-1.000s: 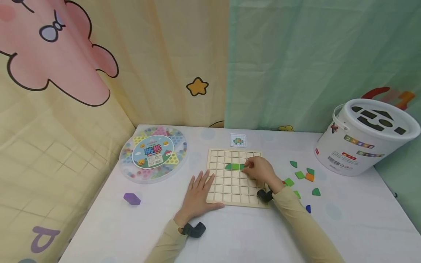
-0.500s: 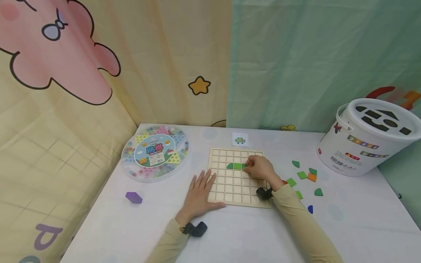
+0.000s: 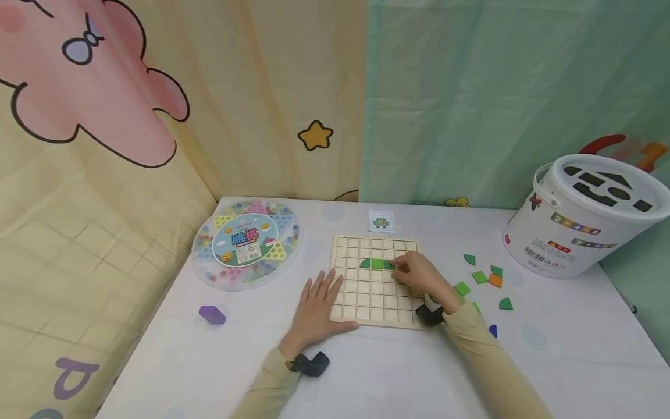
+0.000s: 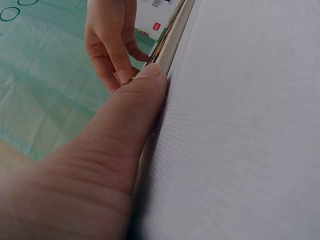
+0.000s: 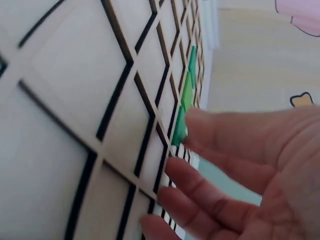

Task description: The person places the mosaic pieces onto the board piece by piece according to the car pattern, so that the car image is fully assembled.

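Note:
A wooden grid board lies flat on the table. In one of its rows are a green quarter-round tile, a light green square tile and a second green quarter-round tile. My right hand is over the board's right side, thumb and index fingertips at that second quarter-round tile, the other fingers loosely bent. My left hand rests with spread fingers at the board's left edge. In the left wrist view, the left thumb lies along the board's near edge.
Several loose tiles, among them an orange square and a blue piece, lie right of the board. A small pattern card lies behind it. Around stand a white bucket, a round Chinese checkers box and a purple block.
My right hand has shifted slightly right, and more of the right green quarter-round tile shows beside its fingertips. The left hand stays at the board's edge.

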